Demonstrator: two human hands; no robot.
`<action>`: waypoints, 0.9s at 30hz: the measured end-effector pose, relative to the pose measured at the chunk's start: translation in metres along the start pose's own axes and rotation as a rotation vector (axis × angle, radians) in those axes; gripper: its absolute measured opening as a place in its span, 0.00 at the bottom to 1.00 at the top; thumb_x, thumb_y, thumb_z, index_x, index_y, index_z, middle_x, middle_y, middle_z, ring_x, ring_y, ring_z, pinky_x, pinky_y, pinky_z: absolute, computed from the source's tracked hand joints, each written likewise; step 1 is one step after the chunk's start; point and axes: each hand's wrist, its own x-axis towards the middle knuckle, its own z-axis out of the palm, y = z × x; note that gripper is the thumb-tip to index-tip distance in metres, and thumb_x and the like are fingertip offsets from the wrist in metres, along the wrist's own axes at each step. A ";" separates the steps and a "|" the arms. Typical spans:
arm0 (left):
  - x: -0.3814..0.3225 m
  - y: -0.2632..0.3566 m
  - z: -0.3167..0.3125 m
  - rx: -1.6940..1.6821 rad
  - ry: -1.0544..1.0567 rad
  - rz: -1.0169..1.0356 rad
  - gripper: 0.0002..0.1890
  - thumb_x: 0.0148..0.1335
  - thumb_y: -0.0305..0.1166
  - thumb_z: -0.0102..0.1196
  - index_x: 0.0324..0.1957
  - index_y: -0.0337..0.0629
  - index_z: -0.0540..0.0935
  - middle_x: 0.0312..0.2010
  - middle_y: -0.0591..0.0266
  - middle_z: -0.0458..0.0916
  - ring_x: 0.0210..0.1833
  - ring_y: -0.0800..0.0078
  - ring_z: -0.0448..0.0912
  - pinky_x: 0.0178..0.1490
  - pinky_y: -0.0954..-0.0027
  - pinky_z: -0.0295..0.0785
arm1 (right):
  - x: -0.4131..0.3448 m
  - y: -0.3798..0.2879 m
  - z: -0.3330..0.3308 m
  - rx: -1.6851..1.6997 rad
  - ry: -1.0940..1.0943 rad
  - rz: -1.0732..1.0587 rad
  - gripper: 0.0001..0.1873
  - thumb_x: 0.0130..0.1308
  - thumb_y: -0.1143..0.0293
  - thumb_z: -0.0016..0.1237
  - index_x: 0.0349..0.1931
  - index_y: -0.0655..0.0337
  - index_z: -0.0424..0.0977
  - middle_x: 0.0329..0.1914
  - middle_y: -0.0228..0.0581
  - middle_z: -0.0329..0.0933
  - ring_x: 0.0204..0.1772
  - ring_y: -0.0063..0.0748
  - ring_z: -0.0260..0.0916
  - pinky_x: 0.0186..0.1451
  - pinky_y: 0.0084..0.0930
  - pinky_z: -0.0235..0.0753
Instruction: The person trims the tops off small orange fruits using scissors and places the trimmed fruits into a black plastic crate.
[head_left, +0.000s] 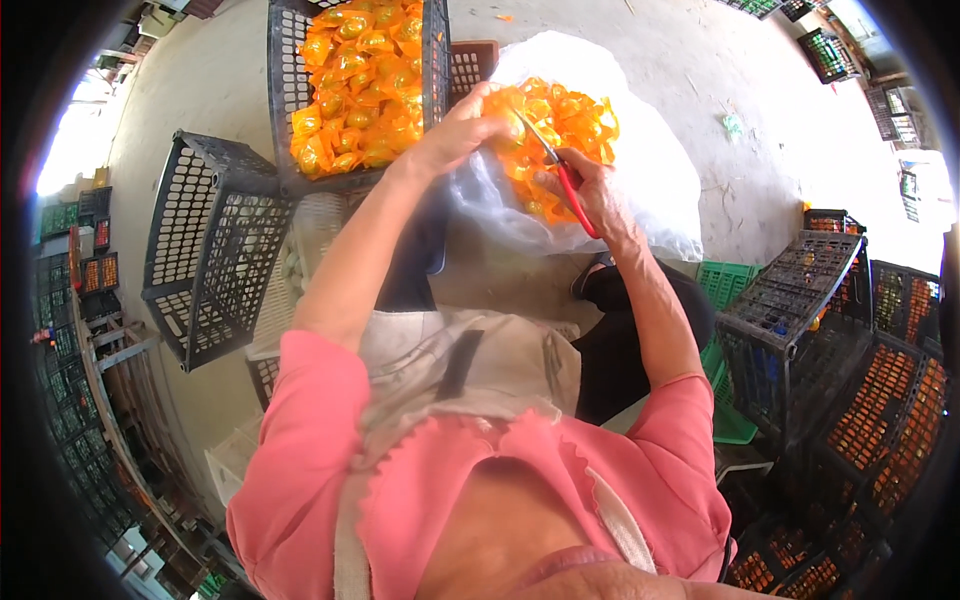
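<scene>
My left hand (465, 131) holds an orange-wrapped round fruit (504, 112) above a large clear plastic bag (652, 180). Many more orange-wrapped fruits (574, 120) lie in the open bag. In my right hand (589, 187) is a pair of scissors (574, 196) with red handles, its blades pointing at the wrapped fruit in my left hand. Beyond my left forearm stands a black plastic crate (289, 97) filled with similar wrapped fruits. Whether the scissor blades touch the wrapper, I cannot tell.
An empty black crate (217, 247) stands tilted at left, beside a white slatted crate (274, 307). A brown crate (472, 67) is behind the bag. At right are a green crate (724, 281), a black crate (795, 270) and stacked crates (874, 405) with orange contents.
</scene>
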 end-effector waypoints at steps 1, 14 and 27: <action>0.003 0.002 0.002 -0.055 0.008 -0.019 0.24 0.55 0.22 0.53 0.55 0.40 0.66 0.45 0.64 0.75 0.48 0.76 0.74 0.55 0.70 0.70 | 0.002 0.004 -0.007 -0.090 0.004 -0.011 0.24 0.56 0.54 0.56 0.45 0.64 0.73 0.24 0.45 0.75 0.30 0.36 0.76 0.37 0.29 0.72; 0.005 0.009 0.003 -0.217 0.093 -0.066 0.10 0.60 0.30 0.56 0.43 0.39 0.77 0.36 0.62 0.80 0.30 0.76 0.79 0.31 0.76 0.75 | 0.003 0.019 -0.012 -0.065 0.048 0.010 0.24 0.56 0.51 0.56 0.42 0.63 0.75 0.24 0.44 0.75 0.28 0.39 0.74 0.35 0.31 0.72; 0.007 0.007 -0.003 0.003 0.018 -0.097 0.18 0.53 0.31 0.63 0.45 0.37 0.76 0.33 0.67 0.80 0.23 0.88 0.70 0.24 0.84 0.63 | -0.004 0.008 -0.016 -0.146 0.115 -0.102 0.25 0.56 0.52 0.56 0.45 0.62 0.73 0.27 0.49 0.76 0.31 0.45 0.76 0.37 0.34 0.73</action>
